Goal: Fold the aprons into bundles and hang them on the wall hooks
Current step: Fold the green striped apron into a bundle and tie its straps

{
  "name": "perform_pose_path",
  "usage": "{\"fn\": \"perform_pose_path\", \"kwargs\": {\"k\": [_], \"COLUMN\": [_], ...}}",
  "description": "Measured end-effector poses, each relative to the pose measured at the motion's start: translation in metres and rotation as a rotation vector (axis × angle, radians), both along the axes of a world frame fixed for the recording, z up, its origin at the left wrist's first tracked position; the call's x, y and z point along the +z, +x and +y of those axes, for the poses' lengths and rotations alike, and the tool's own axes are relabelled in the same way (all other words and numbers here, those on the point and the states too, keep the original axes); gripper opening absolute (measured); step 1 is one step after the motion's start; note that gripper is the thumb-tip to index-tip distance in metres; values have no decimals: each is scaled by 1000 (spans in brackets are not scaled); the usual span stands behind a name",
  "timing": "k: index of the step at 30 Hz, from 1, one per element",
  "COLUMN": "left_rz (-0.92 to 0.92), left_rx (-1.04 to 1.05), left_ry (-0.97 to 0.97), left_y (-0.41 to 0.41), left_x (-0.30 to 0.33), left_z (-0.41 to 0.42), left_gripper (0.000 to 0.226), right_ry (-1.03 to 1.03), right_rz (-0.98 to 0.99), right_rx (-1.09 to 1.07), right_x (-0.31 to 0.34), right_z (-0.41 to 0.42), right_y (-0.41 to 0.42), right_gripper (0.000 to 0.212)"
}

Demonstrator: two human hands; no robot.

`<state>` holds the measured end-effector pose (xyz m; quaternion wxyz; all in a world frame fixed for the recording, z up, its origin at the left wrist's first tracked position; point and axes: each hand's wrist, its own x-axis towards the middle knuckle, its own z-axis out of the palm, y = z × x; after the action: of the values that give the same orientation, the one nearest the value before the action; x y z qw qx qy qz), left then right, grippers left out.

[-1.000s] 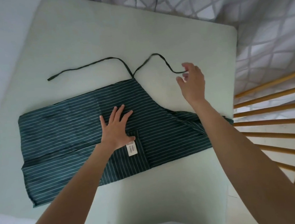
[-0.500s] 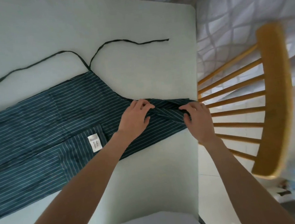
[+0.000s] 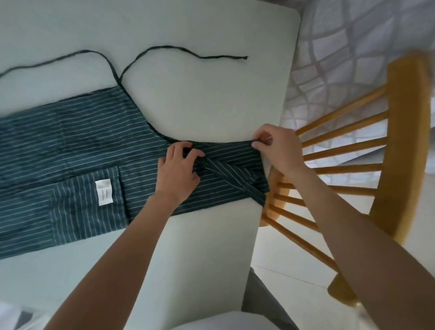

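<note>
— Lying flat along the table (image 3: 204, 106), the striped apron (image 3: 56, 161) runs off the left edge of the view, and its narrow bib end reaches the table's right edge. Any container here?

— Only the apron's own patch pocket (image 3: 85, 207), toward the near edge, with a white label (image 3: 104, 192) sewn at its right side; whether anything is inside it cannot be told.

— And the hands?

— The left hand (image 3: 178, 173) lies on the cloth with its fingers curled over the fabric at the base of the bib, gripping a fold there. The right hand (image 3: 277, 148) pinches the far corner of the bib end between thumb and fingertips, right at the table's right edge. Between the two hands a striped band (image 3: 233, 179) crosses the bib at a slant.

— The ties?

— Two thin dark ties (image 3: 182, 52) trail loose over the far half of the table, one to the left, one to the right.

— The room?

— The table is pale, with a rounded far right corner. A wooden spindle-back chair (image 3: 409, 143) stands just beside its right edge on a light tiled floor (image 3: 284, 263), and a patterned white curtain (image 3: 358, 26) hangs beyond.
</note>
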<state>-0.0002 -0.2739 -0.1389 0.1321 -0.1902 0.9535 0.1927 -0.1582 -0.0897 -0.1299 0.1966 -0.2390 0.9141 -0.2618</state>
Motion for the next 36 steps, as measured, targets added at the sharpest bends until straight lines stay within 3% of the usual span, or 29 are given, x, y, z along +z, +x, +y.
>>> {"fn": "perform_pose_path", "kwargs": {"k": [4, 7, 10, 14, 17, 23, 32, 36], "left_rz": [63, 186, 233, 259, 231, 175, 113, 134], "left_rx": [32, 20, -22, -6, 39, 139, 99, 114], "left_ry": [12, 10, 44, 51, 28, -48, -167, -148], "left_y": [-5, -5, -6, -10, -16, -28, -39, -35], "left_x": [4, 4, 0, -8, -10, -6, -6, -7], "left_z": [1, -5, -10, -13, -10, -1, 0, -1], "left_gripper": [49, 32, 17, 14, 19, 31, 29, 23], "right_ry": [70, -35, 81, 231, 228, 184, 374, 347], "right_rz": [194, 189, 227, 291, 332, 478, 281, 155], "right_rx": [-45, 99, 379, 376, 360, 263, 397, 471], "right_x": [5, 15, 4, -13, -13, -8, 10, 16], "right_z": [6, 11, 17, 13, 4, 0, -24, -14], "right_y": [-12, 23, 66, 75, 68, 60, 5, -10], "right_gripper": [15, 12, 41, 60, 52, 13, 21, 21]}}
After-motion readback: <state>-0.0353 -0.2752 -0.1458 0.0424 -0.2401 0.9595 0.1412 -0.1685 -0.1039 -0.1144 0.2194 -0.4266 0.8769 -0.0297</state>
